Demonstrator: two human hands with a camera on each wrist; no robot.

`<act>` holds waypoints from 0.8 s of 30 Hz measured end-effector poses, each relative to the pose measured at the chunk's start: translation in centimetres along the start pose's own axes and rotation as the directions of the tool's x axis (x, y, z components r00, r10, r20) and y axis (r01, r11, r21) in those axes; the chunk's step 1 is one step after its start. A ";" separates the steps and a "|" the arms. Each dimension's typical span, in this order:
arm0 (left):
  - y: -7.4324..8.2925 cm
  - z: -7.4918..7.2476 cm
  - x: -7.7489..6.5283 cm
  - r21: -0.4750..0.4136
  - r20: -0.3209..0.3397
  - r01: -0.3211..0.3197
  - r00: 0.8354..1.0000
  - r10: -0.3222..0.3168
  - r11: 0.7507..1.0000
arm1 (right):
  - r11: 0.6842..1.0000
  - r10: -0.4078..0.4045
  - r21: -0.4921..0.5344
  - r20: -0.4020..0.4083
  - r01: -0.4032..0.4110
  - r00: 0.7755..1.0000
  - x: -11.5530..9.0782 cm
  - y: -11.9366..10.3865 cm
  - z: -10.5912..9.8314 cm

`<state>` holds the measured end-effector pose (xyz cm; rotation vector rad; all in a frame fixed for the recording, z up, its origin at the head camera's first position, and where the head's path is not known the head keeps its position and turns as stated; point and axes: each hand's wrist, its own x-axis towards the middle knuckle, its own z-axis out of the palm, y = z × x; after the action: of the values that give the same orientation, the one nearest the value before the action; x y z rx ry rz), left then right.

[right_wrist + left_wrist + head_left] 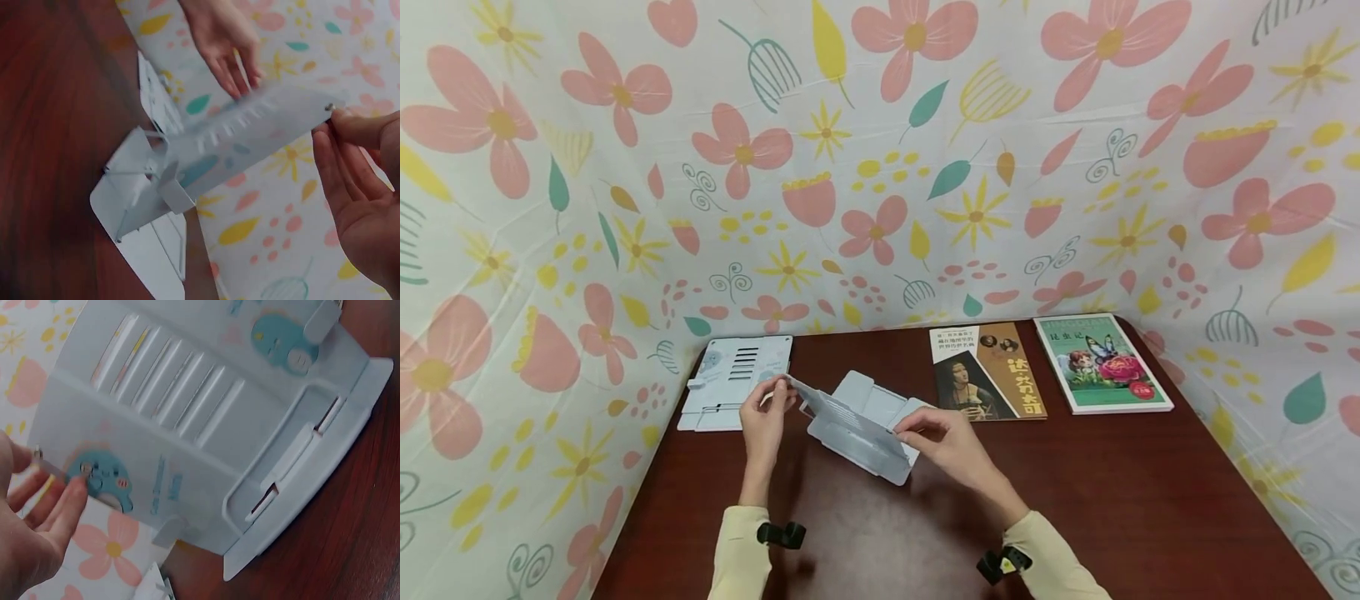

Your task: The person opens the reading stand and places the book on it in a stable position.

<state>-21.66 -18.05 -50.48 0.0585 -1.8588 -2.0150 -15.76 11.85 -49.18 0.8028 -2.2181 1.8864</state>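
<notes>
A pale grey-blue folding book stand stands partly opened on the table, its slotted back panel tilted up. Cartoon dinosaurs are printed on the panel, with a row of slots between them. My left hand pinches one upper corner of that panel between thumb and fingers. At the opposite corner, the right hand grips the edge, its thumb beside a small metal stud. Below the panel, the base and its wire supports spread out, with a page clip sticking out at the lower edge.
Another book stand lies folded flat at the back left of the dark red-brown table. Toward the back right lie a brown book with a portrait and a green book with a butterfly. Flower-printed cloth borders the table.
</notes>
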 end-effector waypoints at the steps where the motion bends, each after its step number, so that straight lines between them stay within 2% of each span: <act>1: 0.1 0.2 -0.1 0.019 -0.005 0.015 1.000 -0.015 1.000 | 1.000 -0.011 -0.005 -0.006 0.011 1.000 0.1 0.0 0.5; 3: 0.5 0.6 -0.2 0.075 0.020 0.042 0.999 -0.043 0.996 | 0.999 -0.037 -0.009 -0.018 0.037 0.999 0.2 0.0 1.5; 6: 1.3 1.2 -0.2 0.143 0.102 0.086 0.990 -0.101 0.986 | 0.998 -0.059 -0.002 -0.028 0.059 0.998 0.3 -0.1 2.7; 10: 1.3 2.3 0.2 0.138 0.197 0.104 0.972 -0.131 0.985 | 0.997 -0.071 0.027 -0.013 0.071 0.997 0.7 -0.1 4.1; 15: 0.2 3.8 1.6 0.102 0.243 0.108 0.961 -0.130 0.989 | 0.993 -0.047 0.107 0.041 0.043 0.998 1.1 -0.1 5.0; 20: -0.3 4.4 3.0 0.074 0.290 0.166 0.940 -0.180 0.983 | 0.986 -0.030 0.168 0.111 0.011 0.993 1.5 -0.1 6.0; 24: -0.5 4.9 3.6 0.110 0.293 0.179 0.934 -0.204 0.978 | 0.985 -0.026 0.175 0.144 0.000 0.989 1.5 -0.3 6.2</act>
<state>-26.50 -14.52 -49.56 -0.0526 -2.2012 -2.1781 -15.42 5.52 -49.63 1.0116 -2.1423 2.1015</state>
